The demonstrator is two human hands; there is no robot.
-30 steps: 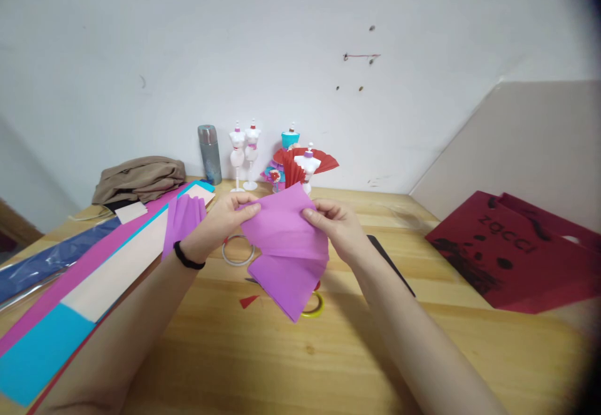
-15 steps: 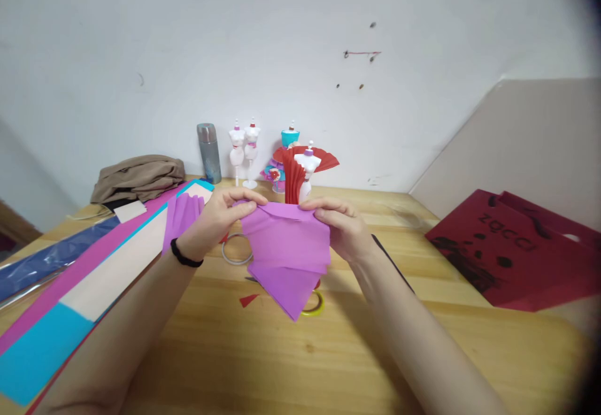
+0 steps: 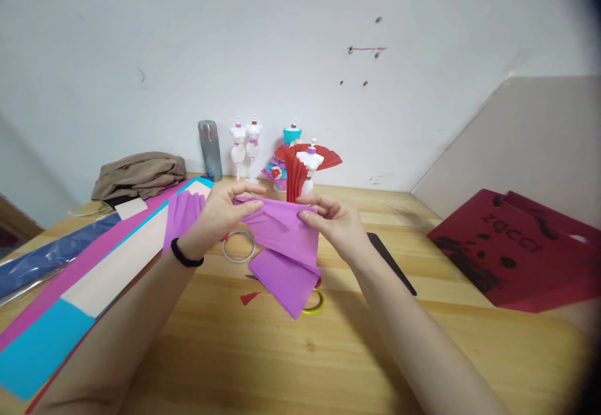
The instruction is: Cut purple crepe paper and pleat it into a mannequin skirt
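Between my hands hangs a sheet of purple crepe paper (image 3: 288, 233), its top edge folded over. My left hand (image 3: 223, 211) pinches its upper left corner between thumb and fingers. Its upper right part is pinched by my right hand (image 3: 334, 222). Below lies another purple paper piece (image 3: 284, 280), partly covering scissors, of which a dark tip and a bit of red handle show. A yellow tape roll (image 3: 320, 302) and a red paper scrap (image 3: 248, 298) are beside it. Just behind the hands stands a white mini mannequin (image 3: 310, 163) with pleated red paper (image 3: 295, 177) on it.
Paper strips (image 3: 122, 261) and a pleated purple piece (image 3: 183, 215) lie at left, before a brown cloth (image 3: 138, 174). A bottle (image 3: 210, 152), two bare mannequins (image 3: 252, 146) and a dressed one (image 3: 292, 134) stand by the wall. A grey ring (image 3: 238, 247), black strip (image 3: 392, 265) and red bag (image 3: 511, 252) are here too.
The right hand has shifted slightly left, and the held paper's top fold has turned and narrowed. More of the black strip shows at right. Both hands keep their pinch.
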